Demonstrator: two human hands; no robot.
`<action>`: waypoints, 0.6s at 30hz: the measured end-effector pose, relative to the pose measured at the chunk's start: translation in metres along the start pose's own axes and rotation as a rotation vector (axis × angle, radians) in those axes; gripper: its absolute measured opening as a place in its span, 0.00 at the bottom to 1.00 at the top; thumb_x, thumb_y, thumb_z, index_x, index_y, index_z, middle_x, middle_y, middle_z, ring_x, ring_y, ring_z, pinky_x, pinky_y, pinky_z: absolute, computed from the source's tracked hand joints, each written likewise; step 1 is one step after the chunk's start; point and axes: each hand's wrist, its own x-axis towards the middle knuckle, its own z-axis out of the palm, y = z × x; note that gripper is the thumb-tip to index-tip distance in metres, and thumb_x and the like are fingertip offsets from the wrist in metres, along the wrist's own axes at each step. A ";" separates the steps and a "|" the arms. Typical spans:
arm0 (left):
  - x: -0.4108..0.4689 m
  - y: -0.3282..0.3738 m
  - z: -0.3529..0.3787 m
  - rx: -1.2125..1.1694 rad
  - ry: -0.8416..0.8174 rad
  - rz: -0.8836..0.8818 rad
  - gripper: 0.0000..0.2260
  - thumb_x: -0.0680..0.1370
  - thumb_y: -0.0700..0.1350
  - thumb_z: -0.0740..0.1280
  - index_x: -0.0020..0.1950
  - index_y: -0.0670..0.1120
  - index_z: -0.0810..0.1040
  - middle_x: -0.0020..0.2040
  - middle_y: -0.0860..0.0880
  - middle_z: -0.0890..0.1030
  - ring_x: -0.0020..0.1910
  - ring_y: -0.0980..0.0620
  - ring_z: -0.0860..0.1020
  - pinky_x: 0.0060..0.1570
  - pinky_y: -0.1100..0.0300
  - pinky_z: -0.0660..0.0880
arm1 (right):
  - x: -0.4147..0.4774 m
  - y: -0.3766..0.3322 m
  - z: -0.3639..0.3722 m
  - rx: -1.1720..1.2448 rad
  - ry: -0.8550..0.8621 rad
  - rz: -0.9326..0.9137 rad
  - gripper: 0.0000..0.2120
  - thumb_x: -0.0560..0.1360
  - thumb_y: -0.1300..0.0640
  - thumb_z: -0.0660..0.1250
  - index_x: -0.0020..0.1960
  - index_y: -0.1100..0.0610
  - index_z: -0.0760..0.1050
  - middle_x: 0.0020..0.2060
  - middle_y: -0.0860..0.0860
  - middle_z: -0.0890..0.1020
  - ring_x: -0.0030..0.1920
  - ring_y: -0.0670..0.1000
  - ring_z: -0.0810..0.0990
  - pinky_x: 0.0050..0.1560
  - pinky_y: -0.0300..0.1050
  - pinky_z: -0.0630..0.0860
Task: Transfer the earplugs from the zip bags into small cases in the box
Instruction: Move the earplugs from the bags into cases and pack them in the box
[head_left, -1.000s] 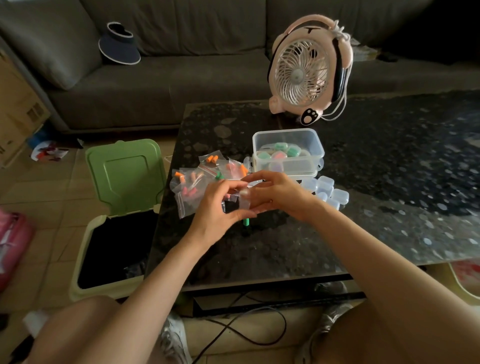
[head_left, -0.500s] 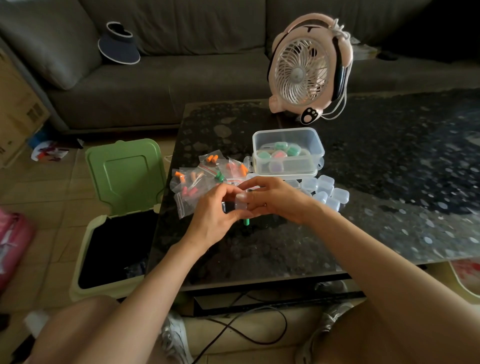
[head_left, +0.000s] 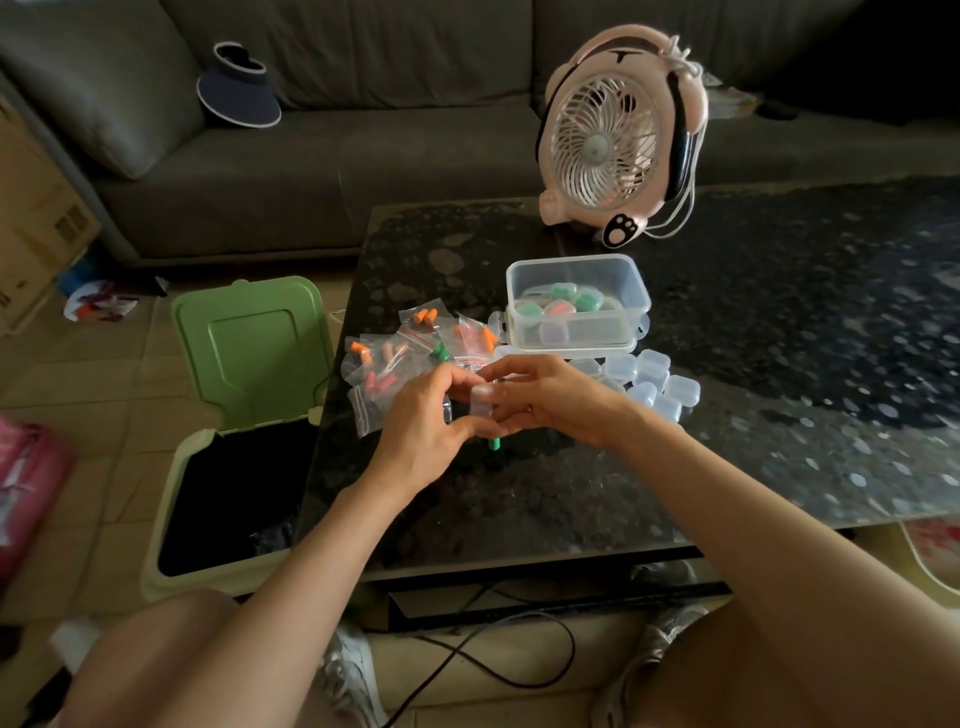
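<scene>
fingers (head_left: 462, 425) of left hand (head_left: 415, 421) and right hand (head_left: 553, 400) pinching small case (head_left: 481, 404)

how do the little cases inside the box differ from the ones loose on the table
The cases in the box show green and pink inside; the cases on the table look clear and colourless. The boxed ones are piled inside the box; the loose ones cluster on the table in front of it. Both are small, rounded, translucent plastic.

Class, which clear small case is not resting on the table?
The small case pinched between left hand and right hand; the other clear cases sit clustered on the table.
</scene>
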 end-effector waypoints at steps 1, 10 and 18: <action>0.000 0.000 0.000 -0.006 0.007 0.006 0.16 0.69 0.43 0.75 0.53 0.47 0.75 0.50 0.50 0.80 0.51 0.52 0.78 0.53 0.52 0.77 | 0.000 -0.001 0.000 0.004 0.005 -0.001 0.16 0.74 0.59 0.69 0.59 0.65 0.74 0.46 0.59 0.81 0.45 0.56 0.82 0.52 0.49 0.81; 0.001 0.008 -0.002 -0.130 0.050 -0.013 0.16 0.69 0.42 0.75 0.54 0.46 0.74 0.52 0.52 0.79 0.52 0.53 0.78 0.50 0.77 0.70 | 0.001 -0.006 -0.005 0.093 0.011 -0.002 0.11 0.75 0.64 0.66 0.57 0.62 0.75 0.48 0.60 0.82 0.47 0.56 0.83 0.54 0.52 0.80; 0.005 0.001 -0.012 -0.347 0.124 -0.102 0.21 0.68 0.46 0.73 0.56 0.40 0.71 0.51 0.48 0.82 0.50 0.56 0.81 0.49 0.64 0.76 | 0.001 -0.004 -0.008 0.024 0.186 -0.024 0.10 0.77 0.69 0.62 0.57 0.65 0.75 0.48 0.65 0.81 0.44 0.58 0.83 0.46 0.49 0.82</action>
